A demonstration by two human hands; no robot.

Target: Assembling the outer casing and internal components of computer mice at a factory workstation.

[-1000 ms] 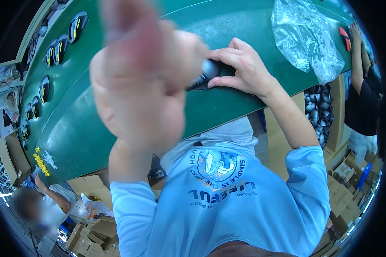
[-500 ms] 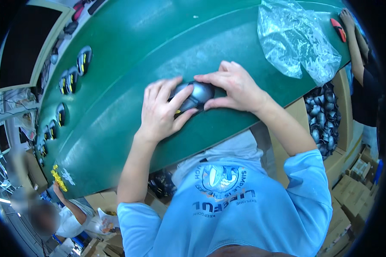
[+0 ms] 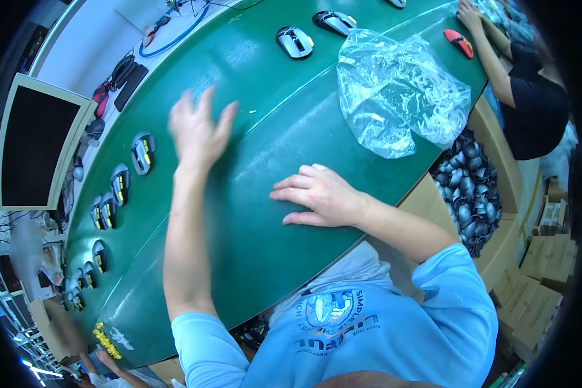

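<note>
My left hand (image 3: 200,132) is raised over the far left of the green work table (image 3: 252,258), fingers spread and slightly blurred, holding nothing. Close to its left lies a dark computer mouse (image 3: 143,153) with yellow side buttons. Another mouse (image 3: 120,183) of the same kind sits just beyond it in a line running down the table's left side. My right hand (image 3: 320,197) rests low over the middle of the table, palm down, fingers stretched out and nothing in them.
A clear plastic bag (image 3: 401,90) lies right of centre; silver-grey mice (image 3: 295,42) sit at the far edge. A cardboard box (image 3: 507,152) at the right holds many dark shells (image 3: 469,194). Beside a red mouse (image 3: 459,43), a co-worker's arms reach in. Yellow pieces (image 3: 107,341) lie lower left.
The mouse between my hands has left them; the left-hand line has one more mouse at its upper end. My left hand has moved up and left, and both hands have opened. The view has shifted.
</note>
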